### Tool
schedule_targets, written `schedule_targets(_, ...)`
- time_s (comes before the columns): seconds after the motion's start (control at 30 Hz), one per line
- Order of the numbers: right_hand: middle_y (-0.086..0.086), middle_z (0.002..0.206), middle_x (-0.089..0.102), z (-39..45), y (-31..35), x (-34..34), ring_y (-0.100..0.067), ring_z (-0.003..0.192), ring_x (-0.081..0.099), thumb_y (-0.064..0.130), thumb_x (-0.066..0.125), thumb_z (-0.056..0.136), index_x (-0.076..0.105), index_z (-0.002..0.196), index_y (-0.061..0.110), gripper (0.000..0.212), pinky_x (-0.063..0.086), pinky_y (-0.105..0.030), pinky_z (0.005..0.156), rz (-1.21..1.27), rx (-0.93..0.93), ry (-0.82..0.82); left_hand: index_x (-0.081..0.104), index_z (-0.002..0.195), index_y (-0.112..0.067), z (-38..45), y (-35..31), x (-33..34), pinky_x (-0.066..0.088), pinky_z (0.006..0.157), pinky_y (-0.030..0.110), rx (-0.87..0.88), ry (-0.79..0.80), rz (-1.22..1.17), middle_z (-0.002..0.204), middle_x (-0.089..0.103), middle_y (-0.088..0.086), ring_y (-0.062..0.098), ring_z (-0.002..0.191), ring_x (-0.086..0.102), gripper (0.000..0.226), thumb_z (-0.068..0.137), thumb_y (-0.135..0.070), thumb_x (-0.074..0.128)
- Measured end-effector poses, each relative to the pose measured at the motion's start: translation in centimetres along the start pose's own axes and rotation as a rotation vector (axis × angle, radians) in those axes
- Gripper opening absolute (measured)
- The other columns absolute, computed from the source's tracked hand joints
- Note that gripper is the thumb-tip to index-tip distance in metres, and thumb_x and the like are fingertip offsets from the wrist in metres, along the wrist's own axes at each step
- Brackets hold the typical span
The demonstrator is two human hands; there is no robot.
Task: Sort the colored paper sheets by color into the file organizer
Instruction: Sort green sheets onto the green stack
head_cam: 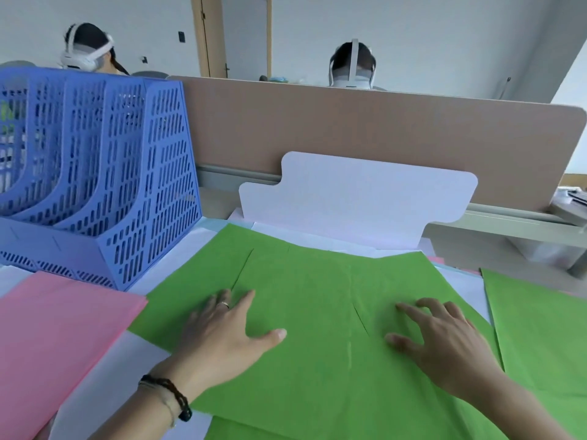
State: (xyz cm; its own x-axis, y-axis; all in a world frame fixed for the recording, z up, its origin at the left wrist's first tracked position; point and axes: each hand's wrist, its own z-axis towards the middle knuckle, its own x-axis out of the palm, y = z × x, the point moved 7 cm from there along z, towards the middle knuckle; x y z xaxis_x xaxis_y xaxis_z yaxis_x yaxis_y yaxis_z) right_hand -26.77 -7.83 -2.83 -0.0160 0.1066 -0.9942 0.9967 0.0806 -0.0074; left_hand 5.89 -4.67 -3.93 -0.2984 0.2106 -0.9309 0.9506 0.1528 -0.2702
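Note:
A large green sheet point(305, 290) lies on top of the paper pile in the middle of the desk. My left hand point(222, 331) rests flat on its left part with fingers spread. My right hand point(444, 341) touches its right part with the fingertips, fingers slightly bent. A pink stack point(57, 331) lies at the left, and another green sheet point(540, 338) at the right. The blue mesh file organizer point(104, 173) stands at the back left, with something green showing in its far-left slot.
A white cardboard flap point(359, 198) stands upright behind the pile, against the brown desk divider point(349, 128). White and pale sheets point(149, 350) lie under the coloured ones. Two people with headsets sit beyond the divider.

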Motion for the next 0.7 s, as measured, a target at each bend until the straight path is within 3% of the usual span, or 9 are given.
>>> schedule_targets(0.07,0.007,0.16,0.03,0.0,0.1,-0.2,-0.016,0.144,0.031,0.083,0.014,0.073,0.026,0.155,0.038,0.094,0.034,-0.041,0.118,0.025,0.007,-0.03,0.004,0.161,-0.044,-0.2,-0.1,-0.3,0.013,0.125,0.05,0.027,-0.03,-0.081,0.171,-0.003,-0.006,0.02,0.158,0.004,0.097,0.082,-0.088,0.038)
schedule_targets(0.13,0.01,0.161,0.029,-0.5,0.6,-0.2,-0.014,0.144,0.031,0.088,0.014,0.069,0.025,0.155,0.039,0.1,0.031,-0.04,0.119,0.078,-0.03,-0.012,0.005,0.161,-0.042,0.5,1.3,-0.9,0.012,0.125,0.052,-0.002,-0.09,-0.055,0.171,-0.006,-0.001,0.023,0.158,-0.002,0.098,0.081,-0.089,0.037)
schedule_targets(0.23,0.013,0.165,0.013,-1.4,2.5,0.5,-0.014,0.15,0.019,0.091,0.031,0.068,0.006,0.157,0.042,0.105,0.018,-0.041,0.123,0.121,-0.157,0.095,0.006,0.163,-0.037,1.8,3.5,-1.0,0.008,0.127,0.052,-0.069,-0.096,0.032,0.171,-0.002,0.008,0.028,0.158,-0.001,0.101,0.08,-0.092,0.025)
schedule_targets(0.3,0.014,0.166,0.003,-1.5,3.0,0.8,-0.015,0.152,0.012,0.09,0.039,0.067,0.001,0.157,0.042,0.109,0.012,-0.042,0.124,0.098,-0.171,0.138,0.013,0.162,-0.036,2.0,3.8,-0.8,0.008,0.127,0.053,-0.069,-0.129,0.043,0.171,0.006,0.007,0.026,0.158,0.005,0.091,0.087,-0.087,0.021)
schedule_targets(0.4,0.012,0.167,0.005,-0.8,2.5,0.3,-0.014,0.152,0.016,0.092,0.021,0.062,0.006,0.157,0.042,0.108,0.015,-0.04,0.123,0.07,-0.138,0.07,0.029,0.158,-0.036,1.0,2.8,-0.7,0.009,0.127,0.051,-0.021,-0.18,0.041,0.168,0.024,-0.001,0.02,0.156,0.019,0.077,0.094,-0.078,0.021)
schedule_targets(0.53,0.009,0.166,0.015,-0.1,2.3,0.1,-0.012,0.149,0.024,0.086,0.004,0.06,0.015,0.156,0.04,0.107,0.022,-0.038,0.122,0.054,-0.118,0.024,0.044,0.15,-0.037,-0.3,2.5,-2.5,0.023,0.125,0.043,0.029,-0.28,-0.045,0.156,0.047,-0.006,0.018,0.147,0.037,0.06,0.098,-0.066,0.041)
schedule_targets(0.57,0.01,0.166,0.017,0.0,2.2,0.1,-0.012,0.148,0.025,0.087,0.01,0.063,0.017,0.156,0.04,0.104,0.023,-0.038,0.122,0.092,-0.122,0.037,0.041,0.152,-0.037,-0.2,3.0,-2.9,0.023,0.125,0.045,0.006,-0.292,-0.026,0.159,0.042,-0.003,0.021,0.15,0.032,0.062,0.098,-0.067,0.039)
schedule_targets(0.63,0.013,0.165,0.016,-0.1,1.8,-0.3,-0.012,0.148,0.025,0.084,0.038,0.071,0.015,0.156,0.042,0.097,0.023,-0.038,0.121,0.176,-0.131,0.071,0.03,0.157,-0.038,0.3,4.4,-2.6,0.014,0.127,0.05,-0.048,-0.246,0.039,0.168,0.023,0.003,0.024,0.157,0.015,0.073,0.095,-0.075,0.03)
schedule_targets(0.7,0.016,0.163,0.017,-0.2,1.0,-0.6,-0.012,0.147,0.025,0.073,0.064,0.069,0.011,0.157,0.042,0.107,0.022,-0.038,0.121,0.197,-0.126,0.092,0.02,0.16,-0.037,0.7,5.3,-1.7,0.011,0.127,0.052,-0.069,-0.165,0.053,0.171,0.011,0.006,0.026,0.158,0.007,0.084,0.09,-0.083,0.025)
